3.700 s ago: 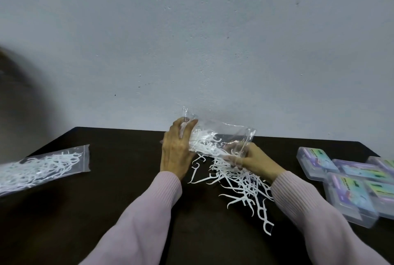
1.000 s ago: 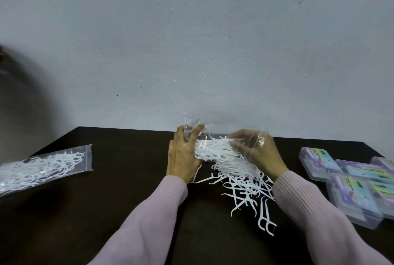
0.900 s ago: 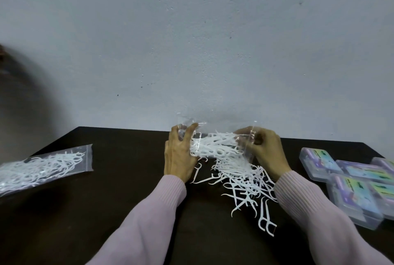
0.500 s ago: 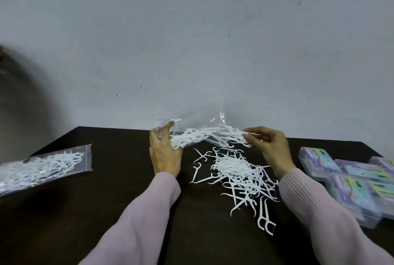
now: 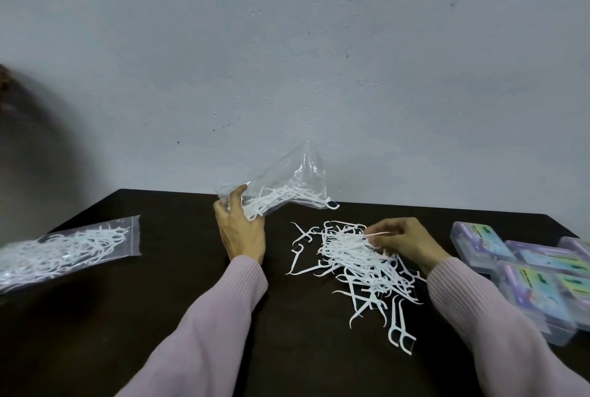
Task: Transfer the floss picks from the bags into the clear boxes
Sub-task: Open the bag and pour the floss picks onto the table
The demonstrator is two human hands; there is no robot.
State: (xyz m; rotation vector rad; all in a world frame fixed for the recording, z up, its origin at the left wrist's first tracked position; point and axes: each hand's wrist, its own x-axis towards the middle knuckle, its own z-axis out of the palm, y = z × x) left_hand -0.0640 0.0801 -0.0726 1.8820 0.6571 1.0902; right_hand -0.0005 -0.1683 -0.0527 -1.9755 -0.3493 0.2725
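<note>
The left hand [image 5: 240, 230] has its grip clamped on a clear bag [image 5: 281, 187] at 11 o'clock, some floss picks inside. The right hand [image 5: 404, 241] pinches one pick above the loose pile [image 5: 360, 261] at centre. A full bag [image 5: 68, 248] lies at 9 o'clock; clear boxes [image 5: 526, 275] sit at 3 o'clock on the dark surface [image 5: 159, 317].

A: From where do we view the scene?

B: We have one head-worn wide-angle camera, facing forward and slightly down across the dark table [image 5: 178, 269] toward the grey wall [image 5: 287, 61].

A: How near?

B: Close; both sleeved forearms enter from the bottom edge. We have no second view, so nothing overlaps.
</note>
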